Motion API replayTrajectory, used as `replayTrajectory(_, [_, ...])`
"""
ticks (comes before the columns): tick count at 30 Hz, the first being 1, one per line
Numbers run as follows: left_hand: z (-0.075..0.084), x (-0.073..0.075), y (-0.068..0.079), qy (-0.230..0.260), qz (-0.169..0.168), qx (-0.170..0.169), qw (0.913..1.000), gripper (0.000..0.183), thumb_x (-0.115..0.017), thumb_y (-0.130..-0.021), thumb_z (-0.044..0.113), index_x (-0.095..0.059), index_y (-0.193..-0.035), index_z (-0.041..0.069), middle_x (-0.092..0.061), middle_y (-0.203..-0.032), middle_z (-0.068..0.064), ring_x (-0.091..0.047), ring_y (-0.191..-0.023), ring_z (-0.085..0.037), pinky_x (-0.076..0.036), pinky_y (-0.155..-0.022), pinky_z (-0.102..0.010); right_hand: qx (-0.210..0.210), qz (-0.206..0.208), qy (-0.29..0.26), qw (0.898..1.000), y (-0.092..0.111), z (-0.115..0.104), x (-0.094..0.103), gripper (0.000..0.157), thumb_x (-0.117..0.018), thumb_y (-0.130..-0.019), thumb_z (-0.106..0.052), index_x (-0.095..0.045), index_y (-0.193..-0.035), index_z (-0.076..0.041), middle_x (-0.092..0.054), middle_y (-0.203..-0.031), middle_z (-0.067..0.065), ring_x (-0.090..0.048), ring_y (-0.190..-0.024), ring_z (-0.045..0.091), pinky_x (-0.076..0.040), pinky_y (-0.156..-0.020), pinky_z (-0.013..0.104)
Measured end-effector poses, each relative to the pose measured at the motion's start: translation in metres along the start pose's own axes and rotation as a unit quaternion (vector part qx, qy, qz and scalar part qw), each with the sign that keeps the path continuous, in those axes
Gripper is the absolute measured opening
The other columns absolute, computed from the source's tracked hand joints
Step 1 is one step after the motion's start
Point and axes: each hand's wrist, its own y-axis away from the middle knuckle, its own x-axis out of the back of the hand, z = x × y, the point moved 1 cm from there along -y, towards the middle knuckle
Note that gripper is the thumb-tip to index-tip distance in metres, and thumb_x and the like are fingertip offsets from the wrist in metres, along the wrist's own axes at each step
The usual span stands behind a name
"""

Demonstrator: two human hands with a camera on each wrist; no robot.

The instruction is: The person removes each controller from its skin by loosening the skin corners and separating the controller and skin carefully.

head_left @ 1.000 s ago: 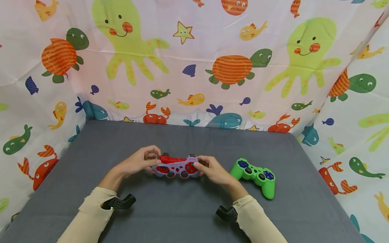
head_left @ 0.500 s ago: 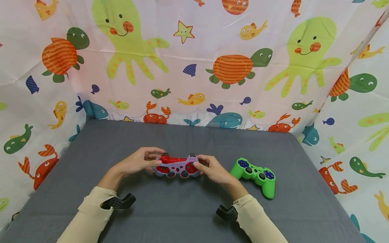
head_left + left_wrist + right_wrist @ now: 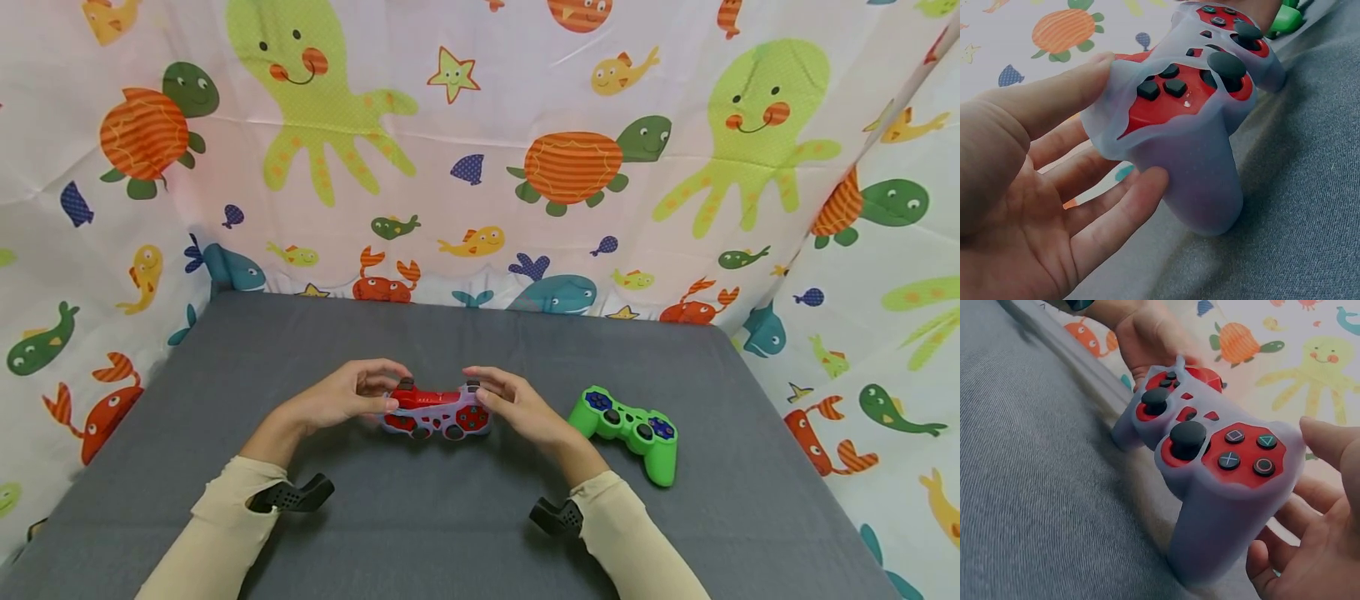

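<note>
A red game controller (image 3: 431,398) sits partly inside a translucent lilac silicone cover (image 3: 438,412), low over the table. Its black sticks and buttons show through the cover's cutouts, while the red back edge is bare between the shoulders. On the left end, my left hand (image 3: 341,397) pinches the cover's corner, thumb on top and fingers behind and below the grip. At the opposite end, my right hand (image 3: 525,414) holds the upper corner, its thumb (image 3: 1329,439) at the cover's edge and its fingers reaching over the back. The cover's left upper edge (image 3: 1100,115) stands loose around the red body.
A green game controller (image 3: 628,432) with blue buttons lies on the grey tabletop (image 3: 420,533), right of my right hand. Sea-animal printed cloth (image 3: 480,125) rises behind the table and along both sides. Each wrist wears a black camera.
My right hand has shifted up and back along the right end, its fingers now over the top corner. The left hand keeps its hold almost unchanged.
</note>
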Motion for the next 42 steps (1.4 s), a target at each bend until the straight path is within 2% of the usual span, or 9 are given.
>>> replayTrajectory(5, [0.004,0.0,0.001,-0.023,0.002,-0.013,0.9997,0.052,-0.07,-0.096,0.022,-0.052,-0.14,0.003,-0.062,-0.137,-0.025,-0.066,-0.109,-0.025,-0.058,-0.079,-0.039,0.011,-0.019,-0.028,0.999,-0.007,0.002,-0.002,0.041,-0.05,-0.107,-0.027,-0.052,-0.143,-0.006,-0.058,-0.143,0.016,-0.06,-0.114,0.014,-0.048,-0.101,0.028])
replayTrajectory(8, [0.007,0.001,0.002,-0.049,0.006,-0.027,0.9984,0.049,-0.071,-0.095,0.018,-0.055,-0.138,0.0,-0.064,-0.133,-0.024,-0.065,-0.112,-0.027,-0.056,-0.084,-0.038,0.016,-0.04,-0.036,0.998,-0.008,0.003,-0.001,0.044,-0.052,-0.106,-0.026,-0.05,-0.145,-0.005,-0.058,-0.144,0.016,-0.061,-0.113,0.013,-0.049,-0.099,0.026])
replayTrajectory(14, [0.01,0.002,0.003,-0.085,0.014,-0.04,0.9955,0.046,-0.074,-0.092,0.015,-0.061,-0.133,-0.002,-0.068,-0.128,-0.021,-0.064,-0.117,-0.031,-0.052,-0.094,-0.038,0.023,-0.075,-0.035,0.996,-0.009,0.004,-0.001,0.046,-0.052,-0.105,-0.029,-0.049,-0.146,-0.008,-0.056,-0.144,0.016,-0.061,-0.112,0.017,-0.049,-0.099,0.03])
replayTrajectory(21, [0.008,0.002,0.005,-0.099,0.01,-0.041,0.9942,0.045,-0.072,-0.093,0.017,-0.061,-0.133,0.0,-0.067,-0.13,-0.019,-0.062,-0.117,-0.027,-0.05,-0.099,-0.042,0.009,-0.085,-0.063,0.994,-0.008,0.005,-0.003,0.047,-0.041,-0.102,-0.022,-0.048,-0.143,0.0,-0.045,-0.149,0.019,-0.046,-0.127,0.021,-0.034,-0.111,0.039])
replayTrajectory(28, [0.01,-0.001,0.006,-0.099,0.004,-0.043,0.9942,0.047,-0.074,-0.092,0.017,-0.06,-0.133,-0.002,-0.066,-0.13,-0.018,-0.062,-0.113,-0.026,-0.048,-0.102,-0.05,0.02,-0.1,-0.016,0.995,-0.008,0.004,-0.001,0.044,-0.046,-0.107,-0.029,-0.052,-0.146,-0.01,-0.047,-0.153,0.019,-0.049,-0.128,0.024,-0.042,-0.109,0.036])
replayTrajectory(33, [0.01,-0.003,0.006,-0.104,-0.007,-0.049,0.9933,0.048,-0.073,-0.093,0.018,-0.059,-0.135,-0.002,-0.066,-0.129,-0.019,-0.062,-0.111,-0.025,-0.048,-0.101,-0.05,0.0,-0.126,-0.015,0.992,-0.006,0.005,0.001,0.047,-0.051,-0.105,-0.036,-0.054,-0.146,-0.013,-0.057,-0.143,0.014,-0.055,-0.122,0.022,-0.045,-0.107,0.036])
replayTrajectory(38, [0.01,-0.004,0.005,-0.113,-0.013,-0.058,0.9918,0.048,-0.072,-0.094,0.018,-0.059,-0.135,-0.003,-0.066,-0.129,-0.018,-0.062,-0.111,-0.025,-0.049,-0.101,-0.048,0.001,-0.133,0.014,0.991,-0.003,0.003,0.004,0.051,-0.053,-0.104,-0.043,-0.059,-0.141,-0.009,-0.064,-0.13,0.014,-0.059,-0.113,0.02,-0.048,-0.103,0.036])
replayTrajectory(42, [0.01,-0.004,0.004,-0.119,-0.014,-0.063,0.9908,0.049,-0.072,-0.094,0.018,-0.058,-0.135,-0.004,-0.067,-0.129,-0.018,-0.062,-0.111,-0.024,-0.049,-0.101,-0.048,0.028,-0.135,0.05,0.989,-0.004,0.0,0.007,0.052,-0.054,-0.103,-0.045,-0.061,-0.136,-0.005,-0.065,-0.124,0.016,-0.061,-0.106,0.017,-0.051,-0.095,0.031])
